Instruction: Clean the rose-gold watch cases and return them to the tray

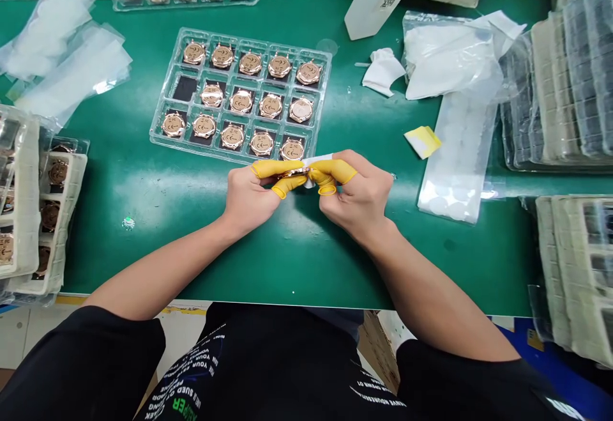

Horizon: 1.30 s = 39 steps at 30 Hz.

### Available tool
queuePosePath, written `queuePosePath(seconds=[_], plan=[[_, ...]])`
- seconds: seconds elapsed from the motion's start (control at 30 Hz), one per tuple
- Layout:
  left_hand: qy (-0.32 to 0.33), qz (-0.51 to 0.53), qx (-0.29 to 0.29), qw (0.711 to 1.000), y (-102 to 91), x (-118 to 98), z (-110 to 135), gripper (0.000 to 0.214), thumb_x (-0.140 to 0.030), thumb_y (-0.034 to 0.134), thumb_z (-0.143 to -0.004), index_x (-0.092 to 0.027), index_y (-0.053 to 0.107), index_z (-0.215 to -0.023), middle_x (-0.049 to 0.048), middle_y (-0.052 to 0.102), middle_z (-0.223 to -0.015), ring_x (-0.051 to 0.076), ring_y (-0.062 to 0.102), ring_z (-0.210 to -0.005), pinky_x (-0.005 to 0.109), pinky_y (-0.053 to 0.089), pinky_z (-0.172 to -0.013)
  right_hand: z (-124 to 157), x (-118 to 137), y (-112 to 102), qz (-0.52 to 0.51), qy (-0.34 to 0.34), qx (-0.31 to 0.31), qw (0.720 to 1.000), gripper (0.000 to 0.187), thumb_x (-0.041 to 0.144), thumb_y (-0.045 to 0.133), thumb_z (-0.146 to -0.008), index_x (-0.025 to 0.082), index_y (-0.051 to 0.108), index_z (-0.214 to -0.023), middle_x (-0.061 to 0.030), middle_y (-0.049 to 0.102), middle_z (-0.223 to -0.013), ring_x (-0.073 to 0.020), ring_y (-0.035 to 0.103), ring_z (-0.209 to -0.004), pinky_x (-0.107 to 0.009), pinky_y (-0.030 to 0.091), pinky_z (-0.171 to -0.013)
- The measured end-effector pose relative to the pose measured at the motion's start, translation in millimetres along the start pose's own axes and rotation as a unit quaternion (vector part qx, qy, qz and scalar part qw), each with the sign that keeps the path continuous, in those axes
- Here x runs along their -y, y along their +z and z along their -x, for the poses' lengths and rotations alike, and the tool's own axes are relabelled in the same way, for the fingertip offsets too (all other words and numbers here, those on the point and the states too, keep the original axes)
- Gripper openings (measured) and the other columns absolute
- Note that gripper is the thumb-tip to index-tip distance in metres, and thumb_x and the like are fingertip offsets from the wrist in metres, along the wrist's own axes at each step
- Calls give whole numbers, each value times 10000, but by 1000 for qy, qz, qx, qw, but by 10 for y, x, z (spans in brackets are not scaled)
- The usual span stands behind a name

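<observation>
Rose-gold watch case (294, 172): sitting pinched between fingertips
Left hand (248, 199): pinching its edge through yellow finger cots (275, 167)
Right hand (359, 194): pinching the opposite edge beside a white film strip (318, 163)

Rose-gold watch case (294, 172), single, nearly edge-on, pinched between yellow finger cots (278, 168) just below the near edge of the clear plastic tray (163, 108).

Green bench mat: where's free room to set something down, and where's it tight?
The green bench mat shows widest left of the left hand, between the left tray stack and the clear watch-case tray. Another patch lies right of the right hand, below the plastic sleeve of white pads. Crowded: the right-edge tray stack.
</observation>
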<state>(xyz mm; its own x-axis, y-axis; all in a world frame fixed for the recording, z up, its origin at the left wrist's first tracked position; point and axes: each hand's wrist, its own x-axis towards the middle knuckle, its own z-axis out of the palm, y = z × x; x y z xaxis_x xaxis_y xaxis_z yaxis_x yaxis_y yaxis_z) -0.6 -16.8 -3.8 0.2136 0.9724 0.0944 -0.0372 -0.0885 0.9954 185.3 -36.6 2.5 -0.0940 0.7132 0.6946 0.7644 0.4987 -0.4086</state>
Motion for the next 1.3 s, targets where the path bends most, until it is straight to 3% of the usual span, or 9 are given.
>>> queuePosePath(seconds=[0.1,0.2,0.27,0.4,0.47,0.6,0.9,1.1,1.3], plan=[[14,-4,9,1000,1,-5,-4,209,-213,856,-794,-227,855,-1002,30,846,-1034,204,809,-954,336,666,-944,-49,102,-26,-127,130,53,982,171,239,640,-908,222,663,-740,-14,647,-697,-124,563,-578,-272,398,-526],[-1,37,22,999,10,1,-40,193,-240,871,-795,-224,831,-984,24,836,-1022,189,801,-951,323,657,-936,-119,194,-85,-366,355,136,849,375,523,687,-926,223,604,-716,23,544,-581,-103,438,-421,-258,327,-390],[-15,78,13,997,16,7,-82,227,-288,890,-792,-221,796,-987,18,820,-1011,177,792,-941,310,652,-917,-153,205,-146,-439,415,147,783,434,626,722,-880,226,615,-751,27,553,-602,-99,411,-392,-261,299,-342],[-11,118,-1,993,17,25,-162,309,-349,917,-775,-217,742,-992,18,778,-1037,158,763,-947,297,626,-927,-144,97,-248,-267,247,1,932,312,552,825,-832,250,745,-851,6,624,-702,-119,545,-538,-284,464,-482],[-23,134,12,991,20,40,-181,352,-402,918,-776,-219,730,-1009,23,762,-1055,163,753,-966,312,617,-951,-111,39,-251,-180,166,-52,968,220,471,839,-838,285,794,-947,4,663,-730,-135,585,-595,-310,502,-556],[-55,166,32,984,35,56,-178,445,-507,919,-757,-229,730,-1048,18,767,-1044,157,752,-930,319,624,-928,-76,37,-161,-145,123,-84,978,113,360,832,-846,301,827,-942,9,704,-733,-133,590,-605,-305,472,-561],[-50,60,35,996,19,-61,-59,280,-315,906,-721,-204,838,-969,24,832,-980,184,788,-889,316,658,-906,-61,135,71,-226,207,-18,952,112,384,795,-861,306,842,-926,4,811,-872,-168,682,-718,-356,550,-702],[-46,11,16,999,28,-62,-2,246,-247,826,-767,-196,832,-1008,23,835,-986,174,797,-873,301,672,-881,-48,74,78,-67,125,33,989,181,219,631,-881,248,805,-917,-33,810,-879,-188,728,-777,-324,544,-692],[-169,99,16,980,51,-115,-96,376,-218,925,-650,-163,778,-992,48,830,-936,197,797,-854,324,679,-814,-62,-10,167,19,109,-18,994,175,138,517,-829,216,662,-769,-19,680,-725,-146,603,-643,-288,427,-583]])
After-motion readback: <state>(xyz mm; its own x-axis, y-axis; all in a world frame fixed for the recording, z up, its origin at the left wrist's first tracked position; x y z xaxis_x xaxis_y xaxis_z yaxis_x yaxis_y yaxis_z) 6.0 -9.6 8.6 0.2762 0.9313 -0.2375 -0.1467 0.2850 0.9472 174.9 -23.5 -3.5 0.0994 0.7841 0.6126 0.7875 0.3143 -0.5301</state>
